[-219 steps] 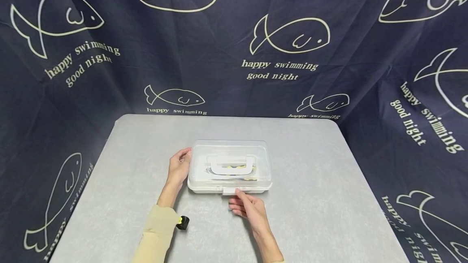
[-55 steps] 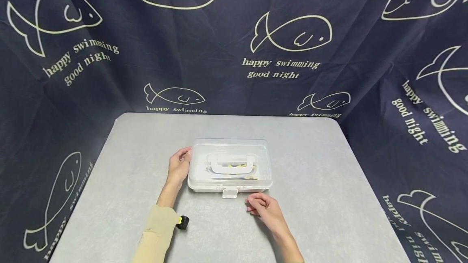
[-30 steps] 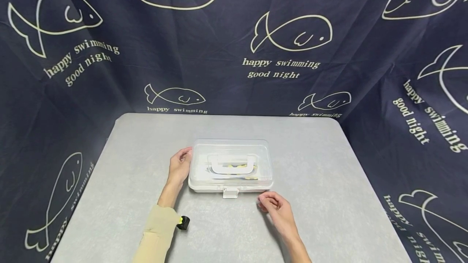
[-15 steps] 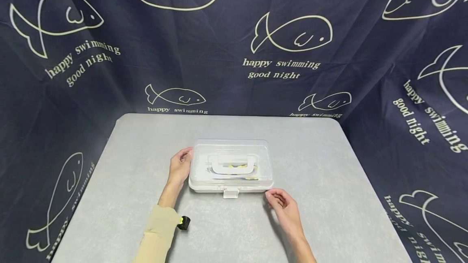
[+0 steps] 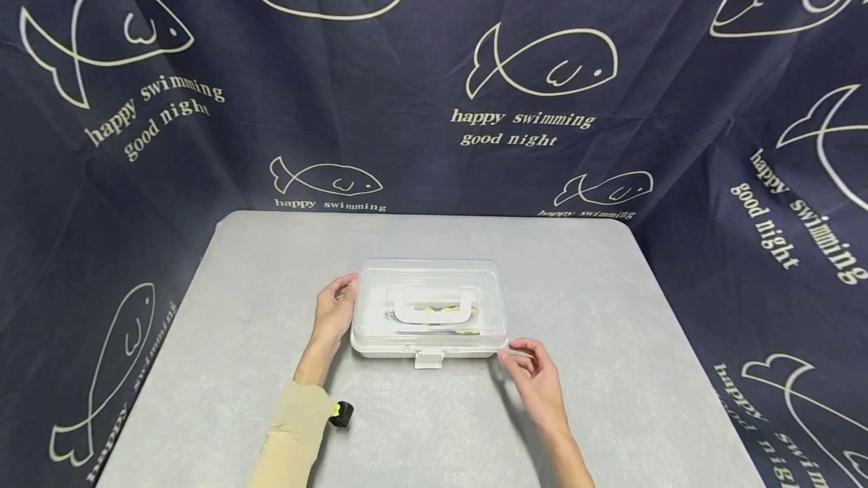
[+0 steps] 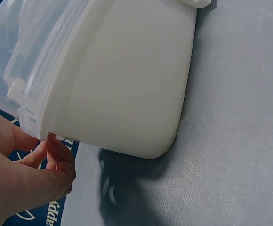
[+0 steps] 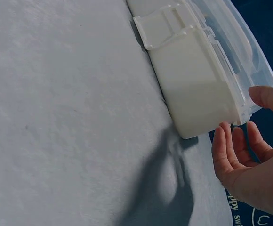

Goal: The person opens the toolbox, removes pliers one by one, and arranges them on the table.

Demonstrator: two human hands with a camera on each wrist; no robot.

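Note:
A storage box [image 5: 380,285] with a clear lid and white base sits on the table, its lid down. Its white carry handle [image 5: 432,316] lies folded on top, and the front latch [image 5: 429,359] sticks outward. Yellow and dark items [image 5: 466,332] show blurrily through the lid. My left hand [image 5: 334,315] grips the rim at the left end; in the left wrist view its curled fingertips press under the rim. My right hand [image 5: 540,384] is at the right front corner. In the right wrist view, the thumb [image 7: 266,97] meets the lid edge, and relaxed fingers [image 7: 220,146] reach below the rim.
The box stands around the middle of a light grey table [image 5: 610,307] with rounded far corners. Dark blue curtains [image 5: 420,81] with fish drawings and lettering hang behind and at both sides. A small black device [image 5: 342,414] is attached at the left sleeve [image 5: 293,428].
My right hand has left the front latch and moved right to the box's right front corner. The latch has swung outward. My left hand has stayed at the left end.

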